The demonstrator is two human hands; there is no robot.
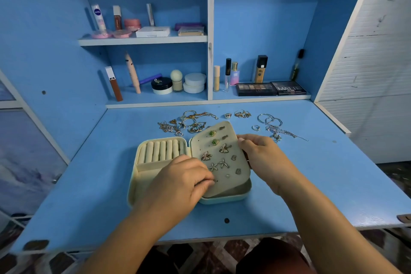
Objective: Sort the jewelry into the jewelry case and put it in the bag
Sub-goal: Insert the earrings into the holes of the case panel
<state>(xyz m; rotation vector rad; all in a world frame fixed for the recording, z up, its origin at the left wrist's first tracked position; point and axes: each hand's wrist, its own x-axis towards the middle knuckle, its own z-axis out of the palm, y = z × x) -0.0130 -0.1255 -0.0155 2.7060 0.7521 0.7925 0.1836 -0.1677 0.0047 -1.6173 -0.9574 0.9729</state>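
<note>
A blue table [311, 173] runs back to blue shelves [142, 40] of cosmetics, with two eyeshadow palettes [255, 89] on the low shelf at far right. The pale jewelry case [142, 176] lies open in the middle of the table. Its left half shows a row of ring rolls [162, 150]. An earring panel [222, 182] stands tilted over the right half, set with green, butterfly and starfish studs. The left hand [184, 180] has its fingers curled, the tips pinching at the panel's near left edge. The right hand [260, 153] grips the panel's right edge, thumb on the front face. Loose jewelry lies just beyond the case: tangled chains and hoops [189, 122] far left, a ring [228, 115] in the middle, and silver hoops [269, 119] with a chain [287, 133] far right.
</note>
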